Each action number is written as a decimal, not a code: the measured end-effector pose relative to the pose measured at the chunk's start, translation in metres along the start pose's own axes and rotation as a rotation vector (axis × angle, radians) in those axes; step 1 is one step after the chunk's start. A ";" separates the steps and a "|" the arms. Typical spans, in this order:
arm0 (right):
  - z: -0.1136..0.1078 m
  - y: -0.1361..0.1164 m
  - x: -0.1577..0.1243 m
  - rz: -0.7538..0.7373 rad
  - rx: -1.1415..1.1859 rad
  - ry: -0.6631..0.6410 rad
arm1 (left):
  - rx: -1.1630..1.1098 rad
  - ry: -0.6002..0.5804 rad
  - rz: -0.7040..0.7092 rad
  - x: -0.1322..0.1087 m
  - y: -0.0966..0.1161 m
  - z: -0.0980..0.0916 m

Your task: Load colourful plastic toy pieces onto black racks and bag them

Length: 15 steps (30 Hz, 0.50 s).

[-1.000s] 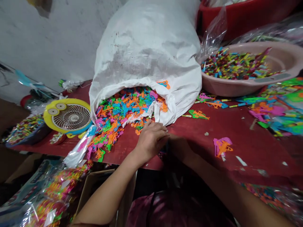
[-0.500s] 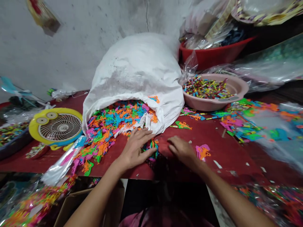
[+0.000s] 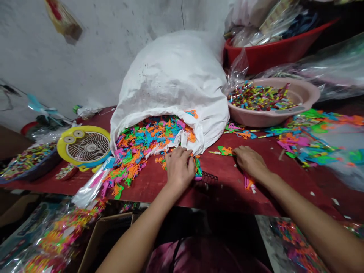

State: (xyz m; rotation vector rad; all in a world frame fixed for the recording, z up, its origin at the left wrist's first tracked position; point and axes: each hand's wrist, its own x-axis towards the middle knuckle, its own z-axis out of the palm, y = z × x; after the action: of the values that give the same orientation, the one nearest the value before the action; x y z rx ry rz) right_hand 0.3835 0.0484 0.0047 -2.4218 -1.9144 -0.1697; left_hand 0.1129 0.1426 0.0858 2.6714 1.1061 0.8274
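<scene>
My left hand (image 3: 180, 167) is palm down just before the mouth of a white sack (image 3: 176, 76), fingers bent and close together. Colourful plastic pieces (image 3: 198, 167) show beside its thumb; what lies under the palm is hidden. Out of the sack spills a heap of bright toy guns (image 3: 150, 134) in orange, blue, green and pink. To the right, the curled fingers of my right hand (image 3: 251, 161) meet the end of a green and orange toy gun (image 3: 226, 151) on the red tabletop (image 3: 227, 189). Pink and orange pieces (image 3: 249, 182) lie partly under that wrist.
A pink basin (image 3: 270, 118) of small colourful parts stands right of the sack, below a red basin (image 3: 264, 57). More toy guns and clear plastic bags (image 3: 345, 148) lie at far right. On the left are a yellow fan (image 3: 64, 149) and a dark tray (image 3: 36, 172) of small parts.
My right hand has moved right and forward to the green and orange toy gun. My left hand's fingers have bent and drawn together. The view has shifted slightly.
</scene>
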 end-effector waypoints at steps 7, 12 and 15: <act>-0.026 -0.005 -0.031 -0.123 0.103 -0.047 | 0.020 0.018 -0.109 0.012 0.020 0.011; -0.013 -0.004 -0.010 -0.334 0.204 0.046 | 0.006 -0.054 0.042 0.021 0.003 -0.004; -0.004 -0.008 0.005 -0.442 0.235 0.020 | 0.011 -0.191 0.211 0.029 -0.013 -0.012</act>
State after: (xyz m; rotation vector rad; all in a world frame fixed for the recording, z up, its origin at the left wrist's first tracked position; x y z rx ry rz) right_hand 0.3764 0.0547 0.0088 -1.8220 -2.2852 0.0165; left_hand 0.1152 0.1706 0.1043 2.8401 0.7988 0.5799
